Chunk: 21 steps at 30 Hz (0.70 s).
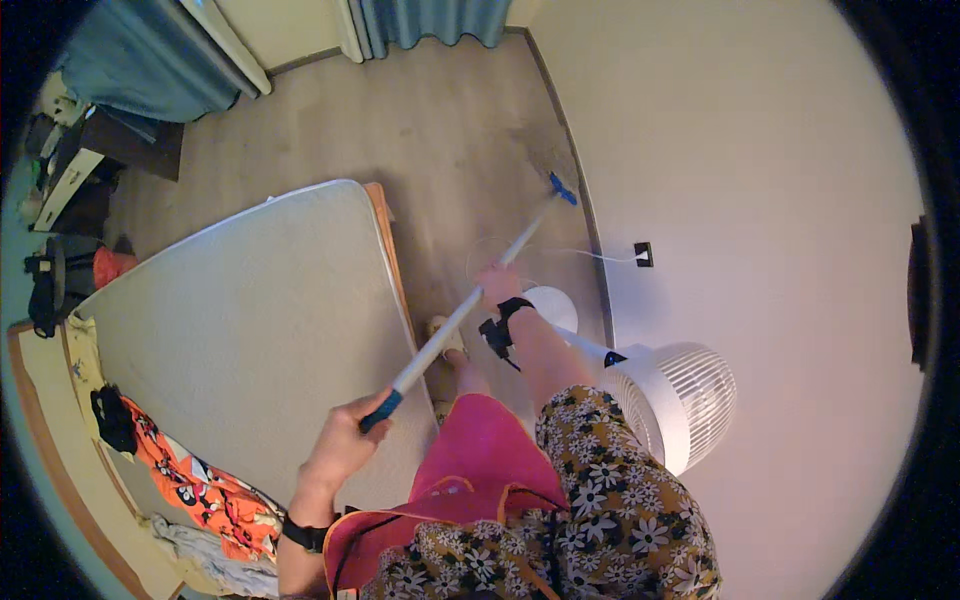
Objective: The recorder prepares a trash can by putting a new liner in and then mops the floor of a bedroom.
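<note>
Both my hands are closed round the pale pole (455,318) of a long-handled mop, which slants away from me across the floor. My left hand (345,440) grips the blue end of the handle beside the mattress. Farther along, my right hand (497,285) is wrapped round the middle of the pole. The mop's narrow blue head (563,188) rests on the floor close to the right wall's baseboard, next to a darker patch of floor (540,150). Fine detail of the head is too small to make out.
A white standing fan (690,400) is close on my right; its white cord runs over the floor to a wall socket (643,255). On the left lies a bare mattress (270,320) with orange patterned cloth (200,485). Blue curtains (430,20) hang at the far side.
</note>
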{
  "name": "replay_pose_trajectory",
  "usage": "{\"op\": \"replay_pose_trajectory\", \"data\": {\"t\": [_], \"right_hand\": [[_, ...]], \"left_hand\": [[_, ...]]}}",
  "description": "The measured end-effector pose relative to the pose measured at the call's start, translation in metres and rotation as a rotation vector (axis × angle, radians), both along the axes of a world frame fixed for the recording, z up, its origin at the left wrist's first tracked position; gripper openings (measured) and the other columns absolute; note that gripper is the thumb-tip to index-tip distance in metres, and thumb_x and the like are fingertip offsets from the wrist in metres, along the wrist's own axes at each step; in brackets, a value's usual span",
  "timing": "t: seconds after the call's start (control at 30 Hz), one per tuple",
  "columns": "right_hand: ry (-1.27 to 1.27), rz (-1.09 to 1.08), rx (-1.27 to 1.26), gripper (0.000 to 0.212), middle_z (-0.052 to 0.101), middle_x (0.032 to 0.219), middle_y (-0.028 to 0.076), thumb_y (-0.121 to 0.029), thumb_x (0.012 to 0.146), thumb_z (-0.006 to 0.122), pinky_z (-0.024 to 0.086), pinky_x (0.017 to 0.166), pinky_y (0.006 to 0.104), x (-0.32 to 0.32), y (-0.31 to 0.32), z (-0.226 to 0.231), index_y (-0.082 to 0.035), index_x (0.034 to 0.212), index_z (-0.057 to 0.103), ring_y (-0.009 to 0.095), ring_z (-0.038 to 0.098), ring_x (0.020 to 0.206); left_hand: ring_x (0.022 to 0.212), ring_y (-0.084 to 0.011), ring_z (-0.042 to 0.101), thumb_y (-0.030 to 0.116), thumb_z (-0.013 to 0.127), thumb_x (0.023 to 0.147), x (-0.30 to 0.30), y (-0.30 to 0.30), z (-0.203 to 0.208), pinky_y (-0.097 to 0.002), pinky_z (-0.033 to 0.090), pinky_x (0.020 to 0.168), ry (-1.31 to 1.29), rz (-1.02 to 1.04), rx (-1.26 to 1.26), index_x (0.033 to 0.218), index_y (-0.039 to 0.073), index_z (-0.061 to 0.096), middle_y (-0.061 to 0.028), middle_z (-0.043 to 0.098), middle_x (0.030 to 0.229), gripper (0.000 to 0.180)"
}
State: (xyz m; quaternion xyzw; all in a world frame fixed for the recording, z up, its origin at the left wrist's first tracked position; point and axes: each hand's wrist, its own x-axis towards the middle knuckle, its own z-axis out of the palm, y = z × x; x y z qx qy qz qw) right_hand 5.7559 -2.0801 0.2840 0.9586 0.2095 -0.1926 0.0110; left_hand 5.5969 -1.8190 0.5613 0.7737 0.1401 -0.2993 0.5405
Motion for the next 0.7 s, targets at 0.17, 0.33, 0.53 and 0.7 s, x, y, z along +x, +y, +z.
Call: {"op": "replay_pose_trajectory", "data": {"t": [0.17,0.33,0.53,0.7], "right_hand": [[0.427,0.065,0.091,0.024,0.059,0.088,0.008,-0.016,0.06,0.058,0.04,0.079,0.0445,-0.045,0.068,0.056,-0.016,0.083,0.062,0.026,0.054,0.09],[0.244,0.143,0.291,0.025,0.058,0.09,0.009,-0.016,0.061,0.058,0.04,0.081,0.0422,-0.096,0.096,0.072,-0.014,0.086,0.062,0.026,0.052,0.093],[0.385,0.313,0.391,0.025,0.055,0.097,0.012,-0.01,0.062,0.059,0.036,0.085,0.0475,-0.168,0.118,0.091,-0.011,0.087,0.062,0.029,0.048,0.1],[0.418,0.527,0.314,0.024,0.053,0.099,0.011,-0.011,0.061,0.06,0.032,0.084,0.0534,-0.269,0.115,0.083,-0.01,0.085,0.062,0.029,0.046,0.101]], "left_hand": [[0.073,-0.0203,0.061,-0.001,0.059,0.069,-0.048,0.034,0.063,-0.0275,0.047,0.067,-0.016,0.063,0.32,0.103,0.001,0.057,-0.0166,0.061,0.088,0.034],[0.074,-0.0234,0.062,-0.004,0.059,0.068,-0.129,0.012,0.111,-0.0299,0.048,0.066,-0.041,0.149,0.437,0.103,0.0,0.057,-0.018,0.061,0.088,0.036],[0.076,-0.0177,0.059,0.003,0.061,0.07,-0.236,-0.026,0.145,-0.0281,0.046,0.067,0.119,0.345,0.34,0.107,0.0,0.054,-0.0163,0.061,0.09,0.038],[0.079,-0.0181,0.059,0.002,0.058,0.071,-0.355,-0.074,0.153,-0.0279,0.044,0.07,0.172,0.689,0.218,0.108,0.0,0.054,-0.0174,0.061,0.086,0.037]]}}
